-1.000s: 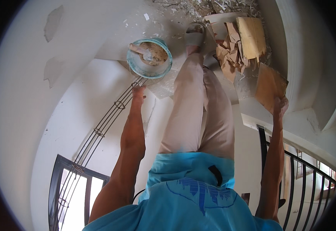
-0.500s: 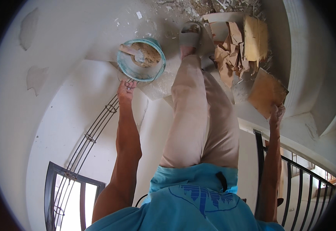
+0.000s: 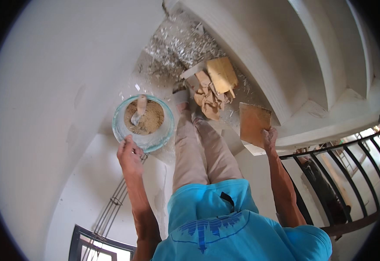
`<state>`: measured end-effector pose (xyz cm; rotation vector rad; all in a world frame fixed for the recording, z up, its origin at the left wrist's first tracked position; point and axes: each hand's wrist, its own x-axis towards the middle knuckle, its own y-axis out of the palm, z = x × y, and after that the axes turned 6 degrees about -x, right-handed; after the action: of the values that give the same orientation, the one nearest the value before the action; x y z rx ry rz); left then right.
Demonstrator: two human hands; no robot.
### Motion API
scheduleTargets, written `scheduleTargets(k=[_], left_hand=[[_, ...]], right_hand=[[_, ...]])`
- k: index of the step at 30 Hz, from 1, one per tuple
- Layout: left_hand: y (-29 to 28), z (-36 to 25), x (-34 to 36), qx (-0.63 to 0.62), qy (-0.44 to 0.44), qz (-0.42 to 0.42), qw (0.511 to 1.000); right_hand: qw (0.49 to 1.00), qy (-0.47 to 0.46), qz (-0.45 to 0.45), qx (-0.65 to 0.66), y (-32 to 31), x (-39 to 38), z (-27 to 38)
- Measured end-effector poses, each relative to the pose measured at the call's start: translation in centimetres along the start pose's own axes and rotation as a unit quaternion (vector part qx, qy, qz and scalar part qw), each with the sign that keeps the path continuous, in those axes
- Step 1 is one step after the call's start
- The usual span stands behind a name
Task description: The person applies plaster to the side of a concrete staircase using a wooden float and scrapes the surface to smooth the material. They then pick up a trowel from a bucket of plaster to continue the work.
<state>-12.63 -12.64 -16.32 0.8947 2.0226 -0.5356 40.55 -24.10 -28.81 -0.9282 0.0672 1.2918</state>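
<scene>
A pale green bucket (image 3: 169, 125) stands at the left, with sandy brown dry-looking material (image 3: 153, 115) in it. Stuck into that material is a trowel (image 3: 141, 105), wooden handle up and grey blade partly buried. My left hand (image 3: 130, 155) is over the bucket's near left rim, its fingers loosely bent and a little apart, with nothing visible in them. On the right, my right hand (image 3: 269, 138) grips a square brown wooden board (image 3: 254, 124) by its lower right edge, holding it out flat beside my legs.
Crumpled brown paper (image 3: 209, 102) and a yellowish wood piece (image 3: 222, 74) lie ahead of my feet, with scattered white scraps (image 3: 177, 41) beyond. Stair steps (image 3: 316, 104) rise at right, above a black railing (image 3: 351, 174). A wire rebar cage (image 3: 116, 198) leans by the left wall.
My left hand has let go of the bucket's wire handle and lifted over the rim. The bucket, tilted before, now looks level. The board stays in my right hand, and the view has shifted.
</scene>
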Motion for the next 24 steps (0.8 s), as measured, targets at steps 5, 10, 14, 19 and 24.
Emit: scheduleTargets(k=[5, 10, 14, 19, 24], left_hand=[[11.2, -4.3, -9.1, 0.103, 0.098, 0.133, 0.981], [19.7, -6.8, -13.1, 0.125, 0.122, 0.282, 0.943], [26.1, -7.6, -13.7, 0.163, 0.138, 0.379, 0.901], [36.6, -5.5, -14.2, 0.191, 0.106, 0.488, 0.845], [43.8, -2.1, -13.6, 0.257, 0.054, 0.504, 0.822]], right_hand=[[0.993, -0.053, -0.1, 0.032, 0.4, -2.6, 3.5], [0.989, 0.022, -0.135, -0.047, -0.1, -5.4, 5.4], [0.986, 0.062, -0.151, -0.032, 0.1, -7.6, 5.8], [0.975, 0.08, -0.195, -0.068, -0.8, -10.5, 3.2], [0.974, 0.107, -0.188, -0.073, -0.8, -13.0, 3.6]])
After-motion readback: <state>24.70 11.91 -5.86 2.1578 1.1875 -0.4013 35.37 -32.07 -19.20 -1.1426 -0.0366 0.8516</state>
